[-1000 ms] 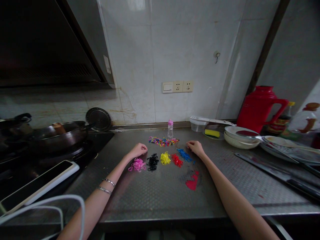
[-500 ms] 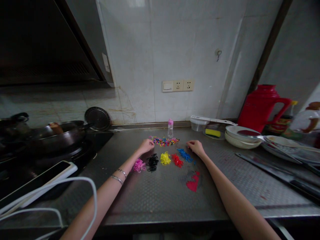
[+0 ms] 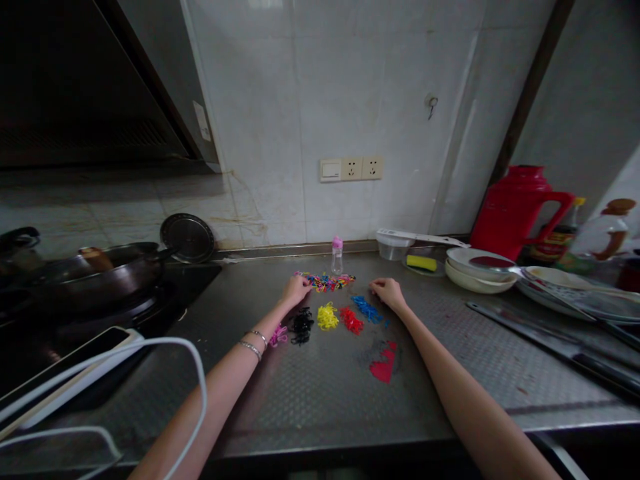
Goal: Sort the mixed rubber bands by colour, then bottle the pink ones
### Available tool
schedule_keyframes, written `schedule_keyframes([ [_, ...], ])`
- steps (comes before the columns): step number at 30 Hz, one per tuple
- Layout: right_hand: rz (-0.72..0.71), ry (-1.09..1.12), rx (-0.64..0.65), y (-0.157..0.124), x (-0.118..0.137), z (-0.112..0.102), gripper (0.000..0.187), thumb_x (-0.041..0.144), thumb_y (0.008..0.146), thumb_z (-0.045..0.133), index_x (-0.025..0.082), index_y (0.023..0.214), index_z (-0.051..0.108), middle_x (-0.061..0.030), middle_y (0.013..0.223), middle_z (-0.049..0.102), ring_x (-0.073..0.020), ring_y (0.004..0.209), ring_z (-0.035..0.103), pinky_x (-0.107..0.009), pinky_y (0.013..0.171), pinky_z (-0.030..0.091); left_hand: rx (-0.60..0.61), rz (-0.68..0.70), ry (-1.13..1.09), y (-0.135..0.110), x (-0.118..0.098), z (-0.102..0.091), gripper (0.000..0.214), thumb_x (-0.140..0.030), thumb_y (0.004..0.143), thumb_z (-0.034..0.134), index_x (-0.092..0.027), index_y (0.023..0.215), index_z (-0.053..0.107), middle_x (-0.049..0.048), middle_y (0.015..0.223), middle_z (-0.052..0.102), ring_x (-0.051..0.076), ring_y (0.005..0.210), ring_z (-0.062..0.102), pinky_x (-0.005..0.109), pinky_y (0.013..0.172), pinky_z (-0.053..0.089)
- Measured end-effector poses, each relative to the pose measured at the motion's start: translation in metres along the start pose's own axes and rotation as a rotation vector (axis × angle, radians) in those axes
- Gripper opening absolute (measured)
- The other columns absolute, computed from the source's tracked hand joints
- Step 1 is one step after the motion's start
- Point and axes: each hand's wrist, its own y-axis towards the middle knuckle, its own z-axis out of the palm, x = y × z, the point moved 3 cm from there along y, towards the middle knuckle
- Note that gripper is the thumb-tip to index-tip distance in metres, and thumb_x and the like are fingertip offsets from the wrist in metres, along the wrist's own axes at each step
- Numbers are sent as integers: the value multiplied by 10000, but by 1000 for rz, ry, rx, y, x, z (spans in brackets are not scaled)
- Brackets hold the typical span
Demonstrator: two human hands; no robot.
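Small colourful rubber bands lie in heaps on the metal counter. My left hand [image 3: 296,291], fingers pinched together, is at the left end of the mixed-colour heap [image 3: 331,283]; whatever its fingertips hold is too small to make out. My right hand [image 3: 390,294] rests on the counter right of that heap, above the blue bands [image 3: 367,309], its fingers curled together and their contents hidden. Sorted by colour in front are black bands [image 3: 302,325], yellow bands [image 3: 328,316] and red bands [image 3: 352,321]. Pink bands [image 3: 279,335] are partly covered by my left forearm.
Behind the mixed heap stands a small clear bottle [image 3: 337,256] with a pink cap. A red heart-shaped mark [image 3: 383,364] is nearer me. Bowls [image 3: 477,277], a sponge [image 3: 421,263] and a red flask [image 3: 510,217] stand right; a wok [image 3: 120,270] and white cable [image 3: 199,373] are left.
My left hand has shifted slightly toward the mixed heap, and its forearm now covers more of the pink bands. My right hand stays nearly still. The view has turned a little.
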Motion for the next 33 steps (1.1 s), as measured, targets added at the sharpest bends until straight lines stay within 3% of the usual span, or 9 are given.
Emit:
schedule_keyframes([
  [3, -2, -9, -10, 0, 0, 0, 259, 302, 677, 462, 133, 717, 654, -32, 542, 610, -99, 421, 502, -173, 418, 367, -84, -10, 80, 2, 4, 0, 205, -294, 717, 542, -152, 755, 685, 83, 767, 655, 169, 691, 569, 259, 651, 388],
  [18, -24, -28, -18, -1, 3, -1, 266, 282, 669, 452, 129, 709, 666, -42, 551, 617, -108, 451, 520, -184, 458, 379, -127, 34, 94, 6, 11, -3, 223, -218, 728, 488, -130, 758, 691, 94, 797, 666, 174, 703, 580, 265, 676, 401],
  [25, -13, -14, -4, -3, 6, -1, 257, 282, 661, 455, 132, 688, 662, -35, 539, 613, -102, 417, 503, -187, 443, 372, -165, 39, -26, -6, 32, -32, 241, -265, 700, 518, -115, 787, 685, 95, 800, 671, 181, 722, 595, 253, 669, 414],
  [33, -24, -30, -18, -4, 7, -2, 252, 272, 654, 455, 130, 691, 660, -37, 546, 612, -111, 453, 519, -187, 463, 375, 4, 107, -112, -42, 45, -74, 280, -338, 664, 552, -111, 760, 685, 73, 760, 671, 169, 708, 578, 238, 665, 402],
])
